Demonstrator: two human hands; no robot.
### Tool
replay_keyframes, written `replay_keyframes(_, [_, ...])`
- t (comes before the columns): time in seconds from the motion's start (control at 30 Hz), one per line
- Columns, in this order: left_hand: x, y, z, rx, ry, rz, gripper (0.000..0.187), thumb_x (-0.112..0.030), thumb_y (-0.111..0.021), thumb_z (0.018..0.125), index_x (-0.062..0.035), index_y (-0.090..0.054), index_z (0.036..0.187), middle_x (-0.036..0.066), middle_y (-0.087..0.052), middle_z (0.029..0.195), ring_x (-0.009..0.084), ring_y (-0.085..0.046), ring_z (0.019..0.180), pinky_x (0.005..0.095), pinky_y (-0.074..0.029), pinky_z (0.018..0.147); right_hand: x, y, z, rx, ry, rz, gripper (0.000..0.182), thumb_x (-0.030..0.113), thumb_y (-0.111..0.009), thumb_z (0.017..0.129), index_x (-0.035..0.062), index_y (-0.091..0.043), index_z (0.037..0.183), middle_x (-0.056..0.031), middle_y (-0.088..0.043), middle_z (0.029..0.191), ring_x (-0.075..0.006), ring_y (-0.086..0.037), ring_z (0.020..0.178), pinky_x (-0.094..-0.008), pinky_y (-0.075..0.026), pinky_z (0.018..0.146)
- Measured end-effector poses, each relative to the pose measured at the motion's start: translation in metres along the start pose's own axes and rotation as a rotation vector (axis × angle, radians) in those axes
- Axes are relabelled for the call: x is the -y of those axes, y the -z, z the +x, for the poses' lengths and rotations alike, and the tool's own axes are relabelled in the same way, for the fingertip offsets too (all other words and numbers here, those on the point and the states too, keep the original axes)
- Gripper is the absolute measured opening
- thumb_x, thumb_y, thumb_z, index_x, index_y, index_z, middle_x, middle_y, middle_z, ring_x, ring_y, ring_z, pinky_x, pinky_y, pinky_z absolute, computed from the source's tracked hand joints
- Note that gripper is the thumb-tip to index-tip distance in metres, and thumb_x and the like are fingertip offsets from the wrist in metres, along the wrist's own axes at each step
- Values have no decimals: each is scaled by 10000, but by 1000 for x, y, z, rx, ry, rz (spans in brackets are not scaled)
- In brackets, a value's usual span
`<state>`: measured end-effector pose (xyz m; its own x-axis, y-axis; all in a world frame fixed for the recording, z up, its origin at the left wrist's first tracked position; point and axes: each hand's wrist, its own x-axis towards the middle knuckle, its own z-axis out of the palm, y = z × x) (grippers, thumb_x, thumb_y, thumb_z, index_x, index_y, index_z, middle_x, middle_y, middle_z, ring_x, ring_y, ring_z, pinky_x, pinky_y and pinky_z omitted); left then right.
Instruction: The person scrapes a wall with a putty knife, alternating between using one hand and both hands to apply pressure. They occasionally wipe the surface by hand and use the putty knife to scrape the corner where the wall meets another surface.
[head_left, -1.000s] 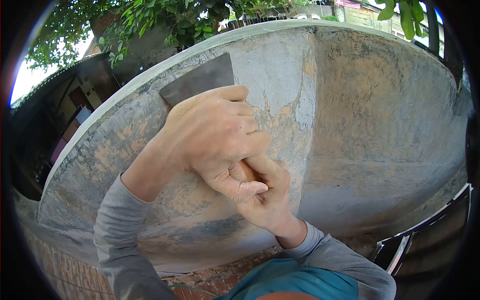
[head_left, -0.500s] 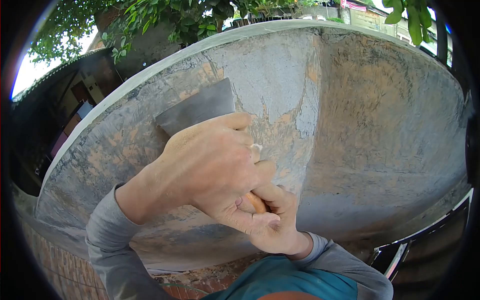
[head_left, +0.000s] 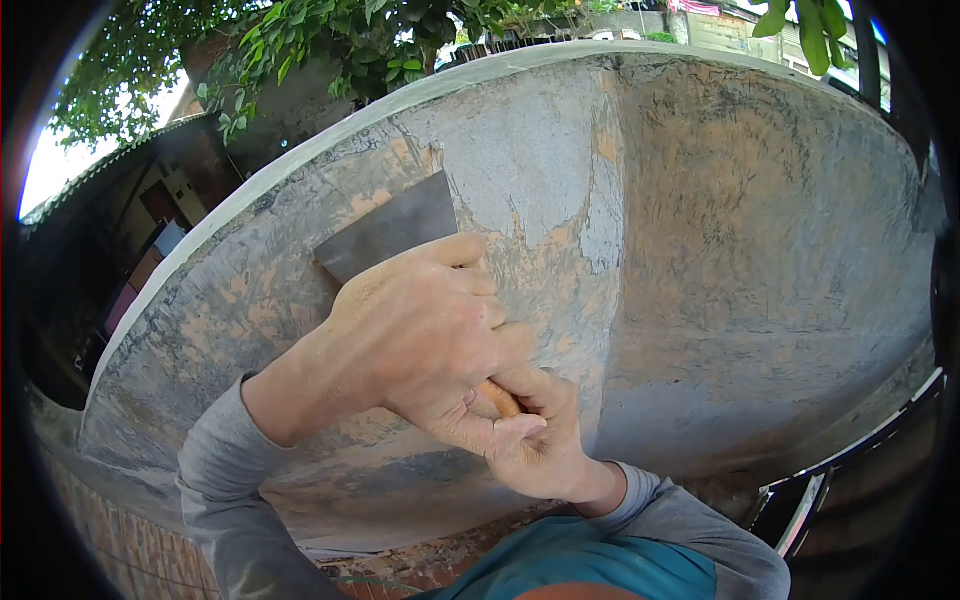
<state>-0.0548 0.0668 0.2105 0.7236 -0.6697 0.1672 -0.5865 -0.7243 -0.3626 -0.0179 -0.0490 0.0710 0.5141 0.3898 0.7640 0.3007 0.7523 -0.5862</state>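
Note:
A wide metal scraper blade (head_left: 392, 228) lies against the patchy, weathered wall (head_left: 530, 160), its broad edge facing up and to the left. My left hand (head_left: 425, 325) is closed around the scraper near the blade and hides much of the handle. Lower down, my right hand (head_left: 545, 440) wraps the end of the wooden handle (head_left: 500, 398), a short piece of which shows between the two hands. Above and right of the blade is a pale grey patch on the wall; orange-brown and dark stains surround it.
The wall's pale top rim (head_left: 500, 70) curves across the view, with green leaves (head_left: 300, 40) hanging over it. A vertical ridge splits the wall right of my hands. Dark metal bars (head_left: 815, 500) stand at lower right, a dark roofed building (head_left: 150, 200) at left.
The scraper blade has slid slightly down the wall, with both hands moving down along with it. The whole view has shifted a little. Both hands keep their hold.

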Motion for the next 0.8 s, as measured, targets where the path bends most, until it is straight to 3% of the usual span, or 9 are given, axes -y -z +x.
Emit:
replay_keyframes(0.1, [8,9,3,8,-6,97,657,-681,-567,844,-82,-568,576,84,-518,464,251,-451,444,330,-376,635,-7,2,6,3,-7,5,210,175,-581,987,-25,-632,1025,-17,-526,640,-44,-464,607,-253,-382,502])
replay_keyframes(0.2, [-3,-6,0,-37,-21,-30,553,-591,-651,781,-134,-419,572,23,-400,506,229,-398,480,337,-353,605,4,1,-3,-12,-5,-3,215,178,-570,990,-28,-626,1016,-7,-512,650,-43,-445,613,-255,-381,510])
replay_keyframes(0.3, [9,-3,2,-21,-7,47,642,-663,-583,838,-80,-569,571,84,-505,448,264,-434,425,331,-383,640,-6,11,1,43,-16,-59,211,172,-564,986,-30,-620,1010,-1,-510,671,-42,-436,630,-252,-378,523])
replay_keyframes(0.5, [11,7,8,-25,20,66,632,-651,-604,818,-82,-548,547,83,-466,423,262,-380,406,339,-367,608,0,10,0,24,-82,-13,214,162,-567,978,-42,-621,1013,-9,-515,685,-41,-441,660,-239,-372,542])
replay_keyframes(0.67, [0,-6,4,-102,13,-36,608,-604,-626,802,-89,-513,500,76,-429,405,264,-337,396,342,-350,577,8,1,0,-26,-2,-9,180,134,-547,975,-34,-611,982,-7,-482,676,-49,-416,639,-245,-355,526])
replay_keyframes(0.8, [16,0,7,-127,-12,68,507,-508,-669,754,-140,-386,551,28,-363,467,239,-326,444,361,-302,561,-13,13,31,46,50,-189,227,136,-534,982,-46,-629,1076,-10,-572,717,-57,-491,662,-246,-414,556])
